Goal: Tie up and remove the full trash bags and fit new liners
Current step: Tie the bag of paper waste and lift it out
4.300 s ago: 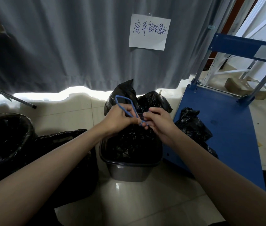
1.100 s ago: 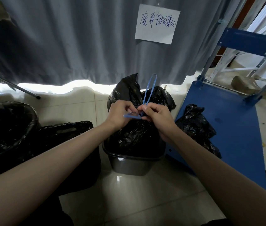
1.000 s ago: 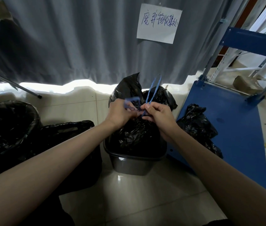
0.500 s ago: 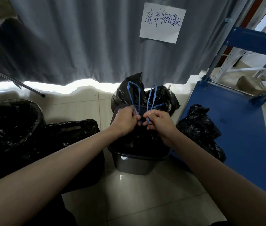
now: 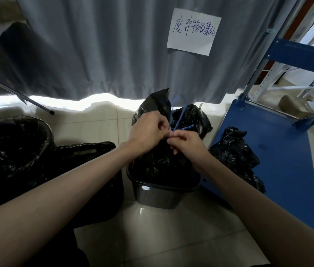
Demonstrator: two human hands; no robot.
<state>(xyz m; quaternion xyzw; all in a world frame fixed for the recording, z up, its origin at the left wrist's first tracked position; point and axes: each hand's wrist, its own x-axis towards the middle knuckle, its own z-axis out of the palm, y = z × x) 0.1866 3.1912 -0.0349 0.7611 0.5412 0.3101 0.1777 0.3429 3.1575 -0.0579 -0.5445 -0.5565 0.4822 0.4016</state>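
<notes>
Drawstring (image 5: 179, 120), blue, one cord: its loops cross just above the two hands, over the gathered neck of the black trash bag (image 5: 164, 158). Bag sits inside one dark rectangular bin (image 5: 158, 195) on the tiled floor, centre of view, its upper folds standing up behind the hands.

Left hand (image 5: 146, 133): fingers curled, pinching the cord at the crossing. Right hand (image 5: 187, 141): fingers curled, pinching the cord just beside the left fingertips; the two hands touch or nearly touch there.

Counts: two hands, one blue drawstring, one bin holding the bag being tied. One further round bin (image 5: 13, 143) with a black liner at far left. One flat black bag (image 5: 83, 151) lying between the two bins. One crumpled black bag (image 5: 235, 151) on the deck of a blue platform trolley (image 5: 279, 170) to the right.

Behind: grey curtain (image 5: 94, 45) with one paper sign (image 5: 193, 31), handwritten in blue, pinned to it.

Against half a second ago: the two tall cord loops that stood well above the hands are drawn down short, now only a small cross of cord shows above the knuckles. Hands sit closer together. Bins, spare bags and trolley lie as before.
</notes>
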